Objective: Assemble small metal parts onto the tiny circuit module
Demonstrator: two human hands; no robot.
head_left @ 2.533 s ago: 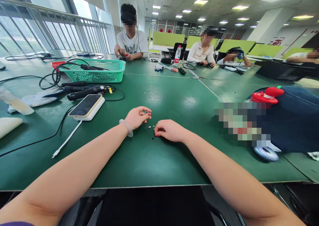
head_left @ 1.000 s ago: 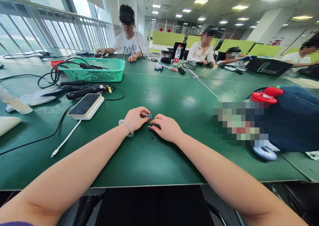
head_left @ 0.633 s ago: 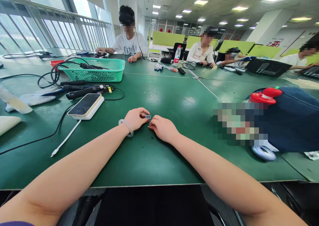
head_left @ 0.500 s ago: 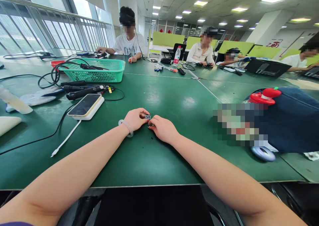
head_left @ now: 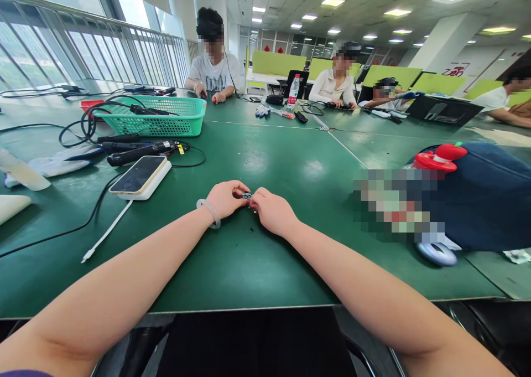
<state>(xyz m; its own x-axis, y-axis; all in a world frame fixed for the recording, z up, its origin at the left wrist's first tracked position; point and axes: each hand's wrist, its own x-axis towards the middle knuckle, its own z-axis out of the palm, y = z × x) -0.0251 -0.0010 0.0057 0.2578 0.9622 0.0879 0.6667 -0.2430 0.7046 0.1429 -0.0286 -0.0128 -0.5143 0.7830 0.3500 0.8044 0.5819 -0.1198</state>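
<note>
Near the middle of the green table, my left hand pinches a small dark piece with a light pattern, perhaps a circuit board. My right hand meets it from the right, its thumb and fingers pressed together at the piece's right end. Something tiny and shiny shows under the right fingertips, too small to name. A small black bit lies on the table just below the hands. A pale bracelet circles my left wrist.
To the left are a phone on a white block, black cabled tools, a green basket and gloves. A dark blue bag and a round object sit right. Several people sit across the table.
My right fingers have moved up and left onto the small piece, covering more of it. Across the table at left, a person's hand has shifted toward their other hand.
</note>
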